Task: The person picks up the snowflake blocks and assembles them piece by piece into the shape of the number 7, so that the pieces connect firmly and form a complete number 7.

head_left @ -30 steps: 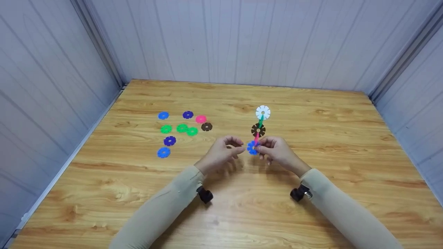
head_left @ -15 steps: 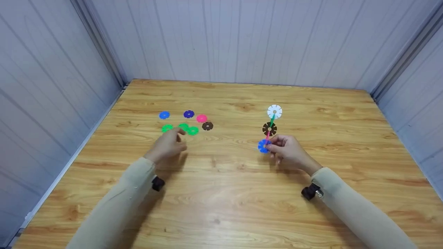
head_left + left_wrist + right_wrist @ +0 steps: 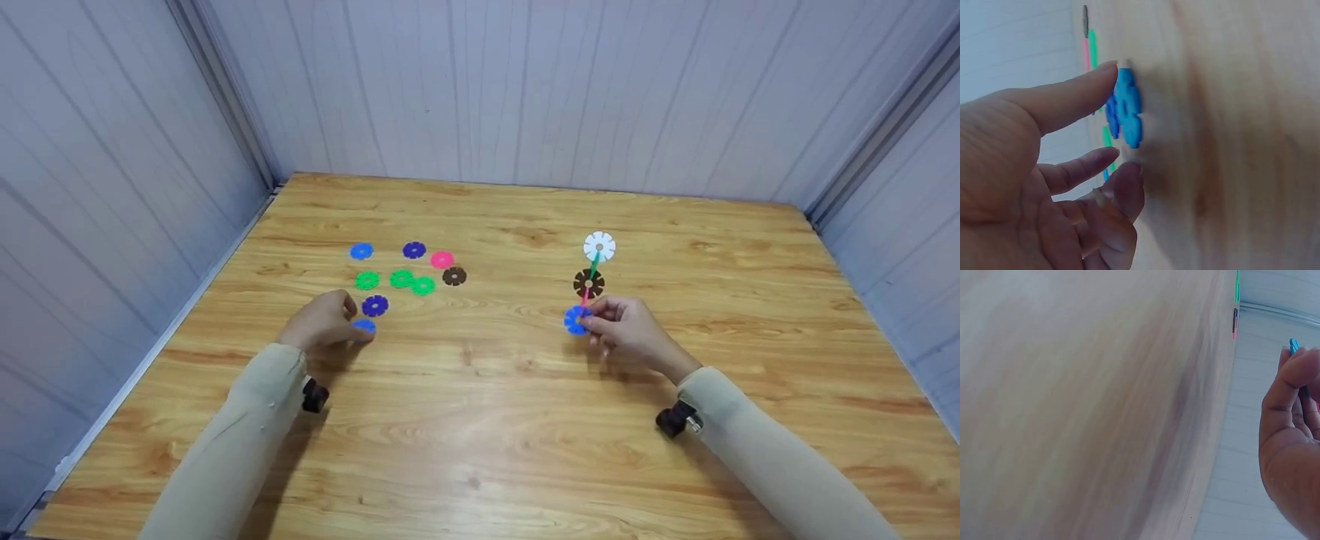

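Between the thumb and fingertips of my right hand [image 3: 626, 334] is the blue notched disc [image 3: 576, 320] at the near end of a joined chain. Beyond it the chain runs through a pink disc [image 3: 585, 298] seen edge-on, a dark brown disc [image 3: 589, 283], a green disc [image 3: 595, 265] also edge-on, and a white disc [image 3: 599, 246]. My left hand [image 3: 319, 322] is low over the table at a loose light blue disc [image 3: 1130, 109]. In the left wrist view its thumb tip overlaps the disc's edge, and the fingers are spread apart below it.
Loose flat discs lie on the wooden table [image 3: 480, 420] at the left: a dark blue one [image 3: 375, 305], several green ones [image 3: 367, 280], a pink one [image 3: 442, 259], a brown one [image 3: 454, 276], and more blue ones [image 3: 361, 250]. Panelled walls [image 3: 480, 90] enclose the table.
My left hand has left the chain and swung left, passing over the green discs, down to the near light blue disc. My right hand has shifted slightly right with the chain.
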Demonstrator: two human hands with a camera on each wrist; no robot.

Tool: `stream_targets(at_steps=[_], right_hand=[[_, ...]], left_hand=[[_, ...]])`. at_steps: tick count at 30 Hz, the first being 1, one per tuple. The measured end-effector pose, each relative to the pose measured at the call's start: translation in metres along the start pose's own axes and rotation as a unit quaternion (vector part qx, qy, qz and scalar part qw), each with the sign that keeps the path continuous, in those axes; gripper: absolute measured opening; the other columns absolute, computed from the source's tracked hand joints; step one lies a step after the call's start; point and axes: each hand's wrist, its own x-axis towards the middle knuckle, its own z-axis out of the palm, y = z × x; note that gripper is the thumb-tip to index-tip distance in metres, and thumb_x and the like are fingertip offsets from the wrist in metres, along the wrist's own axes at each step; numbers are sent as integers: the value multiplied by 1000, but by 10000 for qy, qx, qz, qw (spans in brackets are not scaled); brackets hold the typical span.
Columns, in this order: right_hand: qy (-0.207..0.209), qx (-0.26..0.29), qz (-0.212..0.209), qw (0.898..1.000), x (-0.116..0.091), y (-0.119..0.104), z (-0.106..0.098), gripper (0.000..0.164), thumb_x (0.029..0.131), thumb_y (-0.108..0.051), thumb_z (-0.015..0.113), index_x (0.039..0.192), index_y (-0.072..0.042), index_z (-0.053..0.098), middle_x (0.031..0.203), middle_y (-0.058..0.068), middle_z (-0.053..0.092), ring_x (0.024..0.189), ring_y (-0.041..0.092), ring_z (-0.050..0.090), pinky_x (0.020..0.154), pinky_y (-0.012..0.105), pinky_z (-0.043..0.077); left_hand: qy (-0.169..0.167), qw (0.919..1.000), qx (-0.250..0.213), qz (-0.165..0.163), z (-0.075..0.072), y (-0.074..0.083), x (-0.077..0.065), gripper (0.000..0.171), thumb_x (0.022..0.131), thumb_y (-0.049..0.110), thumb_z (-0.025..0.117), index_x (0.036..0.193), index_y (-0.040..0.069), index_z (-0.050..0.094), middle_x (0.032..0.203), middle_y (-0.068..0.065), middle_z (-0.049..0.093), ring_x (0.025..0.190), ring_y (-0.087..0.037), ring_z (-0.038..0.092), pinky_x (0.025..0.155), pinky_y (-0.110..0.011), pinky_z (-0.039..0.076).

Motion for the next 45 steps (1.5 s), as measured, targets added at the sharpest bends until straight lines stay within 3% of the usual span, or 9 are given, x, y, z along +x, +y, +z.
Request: stream_targets(at_steps=[4,8,15,23,29,32,34,40,45], right_hand=[[29,72,-7,10000,1,1,0,16,94,-2,66,102,11,61,79,22,64,57,13,59,48,24,51],[84,106,-55,9999,2,1,-1,17,93,-2,67,101,11,60,75,19,64,55,13,59,46,24,50],[144,157,40,9998,-1,2,-2,15,93,-2,67,101,9,61,80,21,65,58,14,61,47,23,50],[65,283,-3,9996,-2,4,-2,16,93,-2,67,103,9,61,82,20,65,58,14,61,48,23,50],[-135,309,28,9994,-1,3,0,17,94,-3,66,104,10,61,83,19,67,59,14,61,48,23,50],[-144,273,85,9995,0,5,1,19,93,-3,67,106,9,64,82,16,68,58,14,61,47,23,50],[-146,259,139,9995,-1,5,1,20,93,-3,67,109,9,64,82,12,69,58,13,62,47,23,50],[-161,-156,44,9997,0,7,2,21,95,-4,66,110,10,65,80,21,68,57,12,61,46,24,50],[-197,-404,79,9990,-1,5,5,19,95,-5,66,108,8,67,79,22,67,55,13,60,45,23,49]], left_hand=[[41,9996,-265,-72,4,0,3,43,85,24,79,106,-3,54,91,-10,57,71,-19,51,62,-32,44],[120,9995,-287,37,8,7,6,40,82,21,81,101,-1,54,87,-8,55,74,-20,50,61,-31,43],[197,9976,21,662,26,27,12,25,84,10,78,98,0,60,93,-10,61,82,-23,55,71,-35,48],[400,9887,-436,1380,50,62,22,8,87,4,71,94,5,67,92,-7,64,86,-22,58,77,-38,51],[575,9730,-1074,1962,75,87,32,6,90,7,72,94,8,69,88,-3,66,81,-18,62,72,-33,54],[661,9625,-1167,2356,86,100,35,7,90,9,74,95,8,68,87,-2,66,80,-16,63,70,-31,55],[684,9564,-1124,2608,92,109,37,7,90,8,73,95,8,68,87,-1,66,79,-15,63,69,-30,54],[773,9384,-567,3320,112,132,43,4,91,10,72,92,8,69,84,1,68,72,-10,60,64,-26,52],[950,9126,-188,3971,126,147,46,6,88,7,74,87,10,69,83,2,70,72,-8,62,64,-22,52]])
